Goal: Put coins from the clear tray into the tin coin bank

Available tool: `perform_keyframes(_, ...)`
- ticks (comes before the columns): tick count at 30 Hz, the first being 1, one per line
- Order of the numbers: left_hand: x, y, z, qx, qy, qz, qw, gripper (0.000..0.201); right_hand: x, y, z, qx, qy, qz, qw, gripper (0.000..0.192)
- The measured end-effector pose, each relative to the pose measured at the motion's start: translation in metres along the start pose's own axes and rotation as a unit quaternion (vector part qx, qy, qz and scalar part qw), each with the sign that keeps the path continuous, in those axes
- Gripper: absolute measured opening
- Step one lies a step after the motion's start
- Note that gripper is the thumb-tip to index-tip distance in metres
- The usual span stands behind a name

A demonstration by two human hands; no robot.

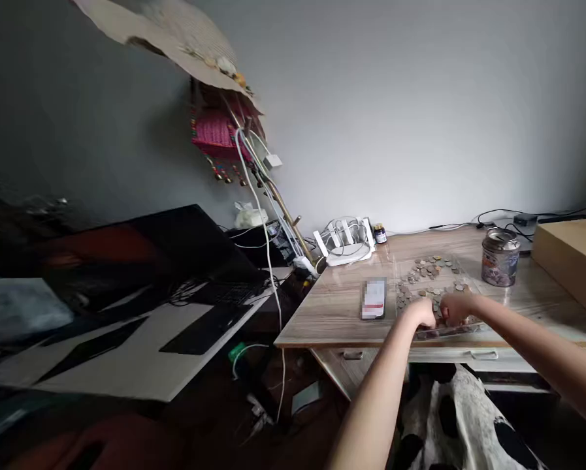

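Observation:
Many coins [428, 269] lie spread over a clear plastic tray or sheet [469, 277] on the wooden desk. My left hand [423, 313] rests low over the front part of the coins, its fingers curled together. Close to its right, my right hand [456, 307] is also curled, fingertips pointing down among the coins. Whatever either hand pinches is too small or hidden to make out. To the right of the coins stands a round printed tin [499, 261] with a metallic top. A phone [374, 298] with a lit screen lies left of the coins.
A white router [349, 251] and a small dark jar [379, 234] stand at the desk's back left. A cardboard box [574, 254] takes up the right side, with black cables behind. On a lower white table [175, 365] at left sits a laptop [224, 287]. A straw hat [189, 39] hangs above.

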State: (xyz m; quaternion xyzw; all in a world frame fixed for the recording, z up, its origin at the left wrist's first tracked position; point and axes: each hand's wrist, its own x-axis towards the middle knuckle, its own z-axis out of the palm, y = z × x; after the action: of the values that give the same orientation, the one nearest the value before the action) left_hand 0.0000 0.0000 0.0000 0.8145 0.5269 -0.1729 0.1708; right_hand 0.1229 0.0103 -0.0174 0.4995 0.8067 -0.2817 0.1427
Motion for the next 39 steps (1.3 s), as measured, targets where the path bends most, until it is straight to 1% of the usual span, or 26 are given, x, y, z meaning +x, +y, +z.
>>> perform_keyframes(2,-0.002,-0.001,0.001,0.008,0.001,-0.02,1.0,0.046,-0.001,0.0,-0.001,0.003,-0.009,-0.003,1.0,0.022)
perform_keyframes(4,-0.003,-0.004,0.002,0.001,0.004,-0.021,1.0,0.043,-0.002,0.0,-0.003,0.01,-0.017,-0.005,1.0,0.018)
perform_keyframes(7,-0.001,-0.011,0.007,-0.035,0.011,0.018,0.999,0.03,-0.004,0.0,-0.004,0.026,-0.028,-0.004,0.999,0.014)
perform_keyframes(9,0.002,-0.018,0.013,-0.091,0.017,0.039,0.995,0.021,-0.005,0.002,-0.002,0.039,-0.029,-0.005,0.999,0.015)
perform_keyframes(10,0.005,-0.021,0.016,-0.14,0.023,0.038,0.989,0.018,-0.004,0.004,0.0,0.052,-0.027,-0.009,0.998,0.015)
perform_keyframes(11,0.007,-0.025,0.02,-0.218,0.033,0.027,0.975,0.017,-0.004,0.006,0.001,0.071,-0.02,-0.014,0.997,0.015)
perform_keyframes(12,0.01,-0.027,0.024,-0.314,0.049,0.007,0.948,0.018,-0.003,0.009,0.003,0.097,-0.008,-0.017,0.995,0.014)
perform_keyframes(13,0.013,-0.029,0.027,-0.43,0.071,-0.016,0.9,0.022,-0.002,0.013,0.004,0.128,0.012,-0.016,0.992,0.013)
perform_keyframes(14,0.017,-0.03,0.03,-0.548,0.1,-0.039,0.83,0.026,0.0,0.018,0.004,0.162,0.038,-0.013,0.986,0.012)
perform_keyframes(15,0.02,-0.03,0.033,-0.607,0.121,-0.046,0.784,0.026,0.002,0.023,0.003,0.194,0.069,-0.008,0.978,0.012)
perform_keyframes(17,0.026,-0.025,0.035,-0.678,0.148,-0.047,0.719,0.021,0.004,0.034,-0.002,0.253,0.132,-0.001,0.958,0.012)
perform_keyframes(18,0.029,-0.022,0.034,-0.706,0.157,-0.043,0.689,0.018,0.004,0.038,-0.007,0.285,0.164,-0.007,0.944,0.014)
perform_keyframes(19,0.031,-0.017,0.032,-0.738,0.164,-0.035,0.654,0.015,0.004,0.041,-0.012,0.321,0.194,-0.017,0.927,0.016)
perform_keyframes(21,0.037,-0.006,0.028,-0.801,0.177,-0.02,0.571,0.01,0.002,0.042,-0.023,0.392,0.247,-0.042,0.885,0.02)
perform_keyframes(23,0.042,0.005,0.024,-0.855,0.195,-0.016,0.48,0.008,0.0,0.038,-0.03,0.454,0.291,-0.066,0.839,0.025)
perform_keyframes(25,0.048,0.015,0.023,-0.896,0.206,-0.029,0.392,0.011,0.0,0.029,-0.03,0.494,0.33,-0.087,0.8,0.028)
perform_keyframes(27,0.052,0.021,0.024,-0.925,0.195,-0.046,0.324,0.016,0.003,0.021,-0.024,0.506,0.36,-0.109,0.777,0.028)
perform_keyframes(28,0.054,0.023,0.026,-0.935,0.186,-0.054,0.296,0.018,0.005,0.018,-0.02,0.502,0.367,-0.116,0.774,0.027)
perform_keyframes(29,0.055,0.024,0.027,-0.944,0.177,-0.061,0.272,0.019,0.008,0.015,-0.015,0.496,0.368,-0.117,0.778,0.026)
perform_keyframes(30,0.055,0.025,0.029,-0.951,0.171,-0.065,0.251,0.021,0.011,0.014,-0.011,0.487,0.363,-0.115,0.786,0.025)
perform_keyframes(32,0.055,0.025,0.031,-0.96,0.164,-0.066,0.218,0.021,0.016,0.015,-0.004,0.467,0.348,-0.096,0.807,0.022)
perform_keyframes(35,0.053,0.025,0.033,-0.966,0.167,-0.056,0.188,0.019,0.021,0.02,0.0,0.431,0.331,-0.06,0.837,0.019)
perform_keyframes(37,0.052,0.026,0.034,-0.968,0.172,-0.048,0.177,0.017,0.021,0.023,0.0,0.409,0.32,-0.045,0.854,0.019)
perform_keyframes(39,0.052,0.026,0.035,-0.969,0.173,-0.036,0.174,0.015,0.018,0.024,0.0,0.373,0.312,-0.039,0.873,0.023)
